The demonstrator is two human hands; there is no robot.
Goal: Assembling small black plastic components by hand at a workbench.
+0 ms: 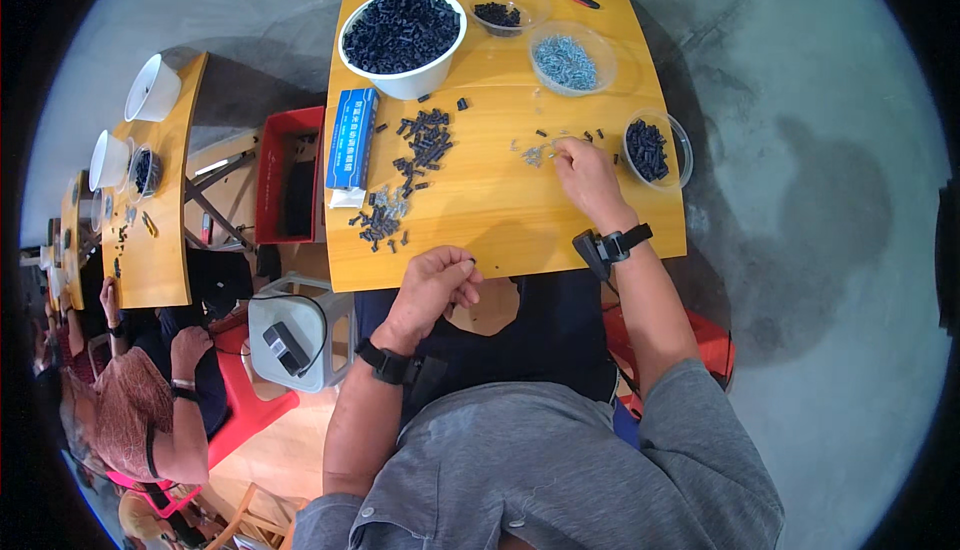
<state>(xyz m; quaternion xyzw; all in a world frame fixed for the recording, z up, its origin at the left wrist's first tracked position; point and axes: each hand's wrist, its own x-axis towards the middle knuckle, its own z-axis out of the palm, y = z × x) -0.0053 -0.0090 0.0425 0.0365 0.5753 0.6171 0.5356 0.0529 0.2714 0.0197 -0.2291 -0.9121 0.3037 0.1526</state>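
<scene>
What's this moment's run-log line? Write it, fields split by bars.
left hand: pinching small dark piece by near edge of table | right hand: beside loose silvery pieces | right side: clear tub of black parts

Seeing yellow on the table (540, 220), white on the tub (415, 84) at eleven o'clock, black on the parts (402, 30) inside, silvery blue on the metal pieces (566, 62) at one!

Left hand (433, 293) curled, right hand (588, 178) farther forward, palm down, the 2 well apart.
</scene>
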